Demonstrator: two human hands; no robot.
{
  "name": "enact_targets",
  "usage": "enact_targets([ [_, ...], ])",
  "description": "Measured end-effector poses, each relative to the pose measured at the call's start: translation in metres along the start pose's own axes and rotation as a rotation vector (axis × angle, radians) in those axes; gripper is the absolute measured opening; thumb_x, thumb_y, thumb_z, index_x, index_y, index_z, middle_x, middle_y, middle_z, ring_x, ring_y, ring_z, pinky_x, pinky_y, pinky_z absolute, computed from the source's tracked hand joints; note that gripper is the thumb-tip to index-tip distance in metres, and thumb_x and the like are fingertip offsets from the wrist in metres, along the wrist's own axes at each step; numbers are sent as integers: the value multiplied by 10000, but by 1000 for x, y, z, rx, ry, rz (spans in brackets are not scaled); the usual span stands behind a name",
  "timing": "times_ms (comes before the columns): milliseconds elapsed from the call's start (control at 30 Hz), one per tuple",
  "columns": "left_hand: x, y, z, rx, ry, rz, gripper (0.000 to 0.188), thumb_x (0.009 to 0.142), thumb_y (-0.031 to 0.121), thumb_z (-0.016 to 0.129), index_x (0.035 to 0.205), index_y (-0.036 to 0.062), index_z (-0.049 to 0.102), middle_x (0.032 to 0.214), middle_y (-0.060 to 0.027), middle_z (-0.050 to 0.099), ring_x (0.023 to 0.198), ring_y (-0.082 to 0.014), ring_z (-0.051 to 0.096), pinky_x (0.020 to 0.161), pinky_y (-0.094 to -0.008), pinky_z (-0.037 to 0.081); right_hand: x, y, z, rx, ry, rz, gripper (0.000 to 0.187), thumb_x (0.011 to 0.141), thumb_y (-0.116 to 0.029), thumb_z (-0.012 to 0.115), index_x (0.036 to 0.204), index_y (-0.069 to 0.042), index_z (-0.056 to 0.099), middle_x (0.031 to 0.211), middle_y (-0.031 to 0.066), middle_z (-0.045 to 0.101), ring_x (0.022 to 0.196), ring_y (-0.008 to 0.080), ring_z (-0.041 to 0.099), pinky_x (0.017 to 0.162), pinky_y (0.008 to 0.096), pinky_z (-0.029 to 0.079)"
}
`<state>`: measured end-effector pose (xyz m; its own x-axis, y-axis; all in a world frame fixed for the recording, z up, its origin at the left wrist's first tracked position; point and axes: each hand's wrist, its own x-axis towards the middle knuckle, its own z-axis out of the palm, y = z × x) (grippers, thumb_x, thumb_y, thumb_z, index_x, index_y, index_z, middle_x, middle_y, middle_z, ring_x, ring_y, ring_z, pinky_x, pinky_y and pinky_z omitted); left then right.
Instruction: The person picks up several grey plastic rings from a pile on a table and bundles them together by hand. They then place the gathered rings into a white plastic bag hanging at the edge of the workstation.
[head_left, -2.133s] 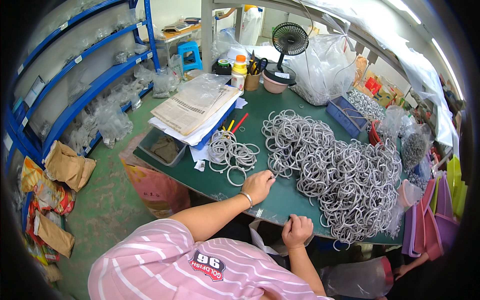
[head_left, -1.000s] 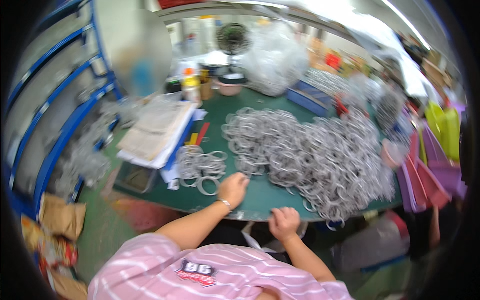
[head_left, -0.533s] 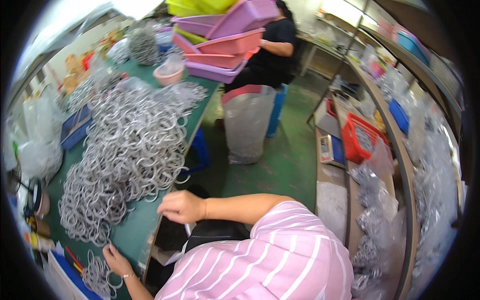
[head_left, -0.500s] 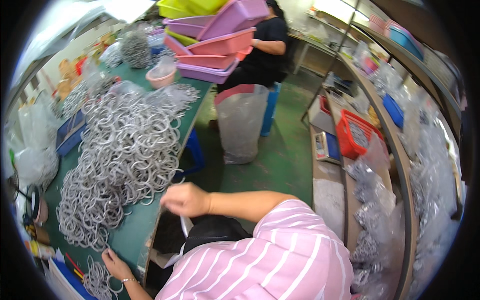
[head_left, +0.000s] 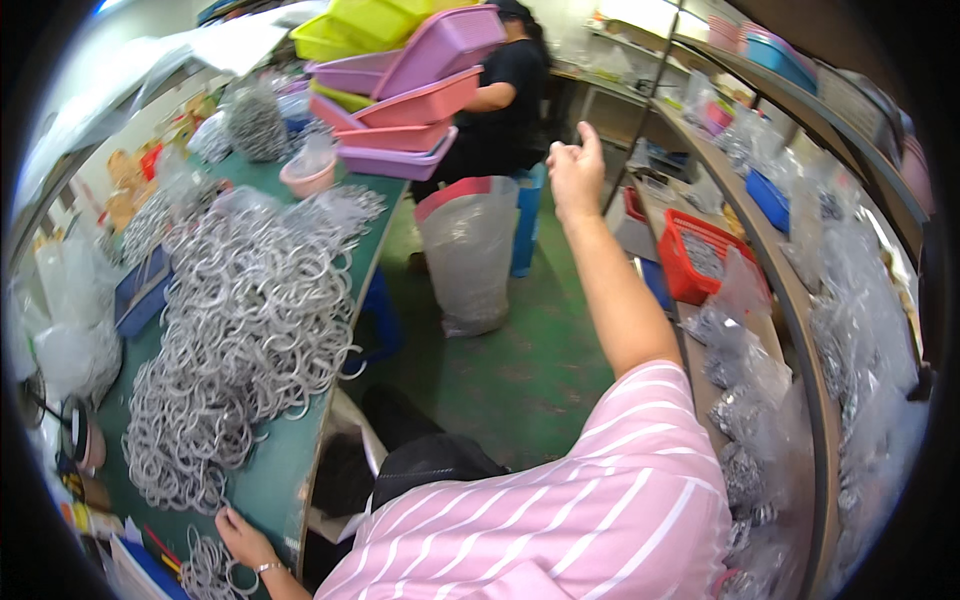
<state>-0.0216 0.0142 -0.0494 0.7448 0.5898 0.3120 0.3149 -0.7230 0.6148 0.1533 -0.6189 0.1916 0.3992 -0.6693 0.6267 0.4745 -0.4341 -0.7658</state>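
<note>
My left hand (head_left: 243, 541) rests on the green table near its front edge, at the lower end of a large heap of grey metal rings (head_left: 255, 310). Its fingers are drawn together; whatever they may hold is too small to make out. Beside it lies a smaller pile of thinner rings (head_left: 207, 565). My right arm reaches out over the floor toward the shelves, away from the table. At its end, my right hand (head_left: 578, 175) is raised with the index finger stretched out and other fingers bent. Nothing shows in it.
Stacked plastic baskets (head_left: 400, 105) stand at the table's far end, with a person (head_left: 510, 90) seated behind. A tall translucent sack (head_left: 466, 260) stands on the floor. Shelves on the right hold a red basket (head_left: 690, 275) and bagged metal parts (head_left: 740, 400). A blue bin (head_left: 143, 290) sits left of the heap.
My right hand has swung from beside the table edge up and to the right, its arm now extended and index finger out. My left hand stays by the rings. The view has shifted slightly.
</note>
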Motion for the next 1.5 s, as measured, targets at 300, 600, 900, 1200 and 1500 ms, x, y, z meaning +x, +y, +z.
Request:
enact_targets([
  [300,-2,32,-19,-237,64,-134,248,879,268,565,892,29,631,839,-164,623,779,-323,594,716,-387,459,-155,-87,120,266,-1026,43,199,884,-50,553,1075,-13,592,764,-10,526,678,54,487,600,206,408],
  [600,18,57,-25,-356,-41,-257,296,779,181,716,945,5,545,802,-84,625,711,-165,604,664,-299,495,-366,-137,205,252,-1564,-952,122,742,-94,641,851,-64,596,842,67,564,827,258,566,697,364,440],
  [900,36,55,-20,-123,93,-65,154,802,118,633,849,4,542,845,-155,568,816,-366,563,697,-439,451,-420,-140,314,134,-1412,-1368,129,706,-96,595,826,-120,633,882,11,583,895,206,541,764,356,404],
  [1200,69,59,-78,-772,114,-438,162,949,177,492,941,23,542,864,-66,639,666,-122,568,657,-259,469,-371,-139,338,316,-1446,-1376,28,706,-87,570,722,-107,561,748,29,548,778,224,548,737,354,411],
  [1500,60,43,-65,-134,-390,-101,262,960,195,457,1035,-9,603,785,-44,629,584,-82,527,543,-223,448,-379,-163,332,236,-1813,-1255,112,753,-174,638,748,-65,615,760,86,576,788,278,594,687,406,465],
])
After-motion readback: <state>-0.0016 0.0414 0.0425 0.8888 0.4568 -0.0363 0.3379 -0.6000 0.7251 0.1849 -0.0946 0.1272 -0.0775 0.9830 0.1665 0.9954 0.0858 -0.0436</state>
